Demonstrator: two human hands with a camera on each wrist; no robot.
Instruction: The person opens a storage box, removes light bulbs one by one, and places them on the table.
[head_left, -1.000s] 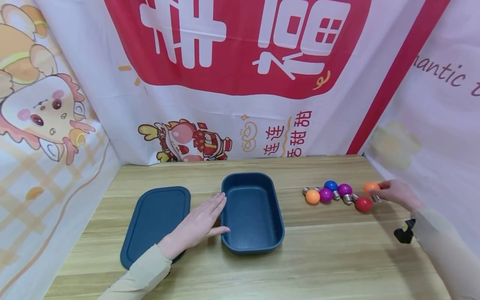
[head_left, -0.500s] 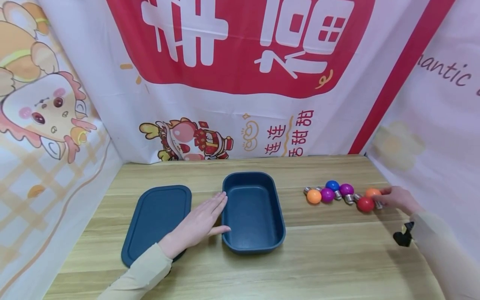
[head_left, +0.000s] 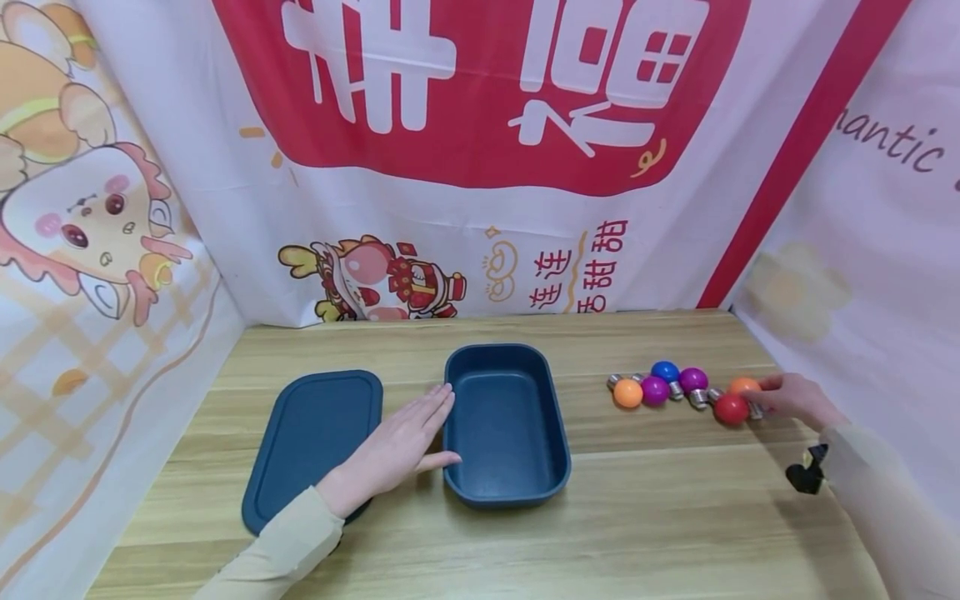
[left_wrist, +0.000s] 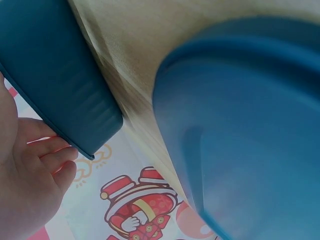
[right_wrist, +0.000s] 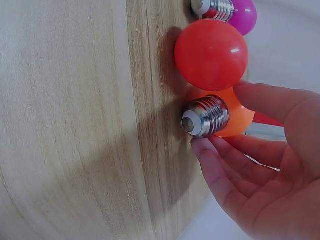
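Observation:
My left hand (head_left: 392, 450) rests with straight fingers against the left rim of a dark blue rectangular box (head_left: 501, 433); the left wrist view has the fingers along the box's edge. At the far right, my right hand (head_left: 801, 400) holds an orange light bulb (right_wrist: 237, 120) between thumb and fingers, its metal screw base facing the wrist camera. Touching or almost touching it is a red bulb (head_left: 731, 409), which partly covers it in the head view. Leftward in the row lie a purple bulb (head_left: 693, 380), a blue bulb (head_left: 664, 372), another purple bulb (head_left: 655, 391) and an orange bulb (head_left: 627, 393).
A flat dark blue lid (head_left: 311, 450) lies left of the box, partly under my left forearm. All of it is on a wooden table (head_left: 615, 533). Printed cloth (head_left: 480, 242) hangs behind and at both sides.
My right hand has brought the orange bulb slightly left and nearer, up against the red one. In the last half second almost nothing has moved. My left hand stays at the box.

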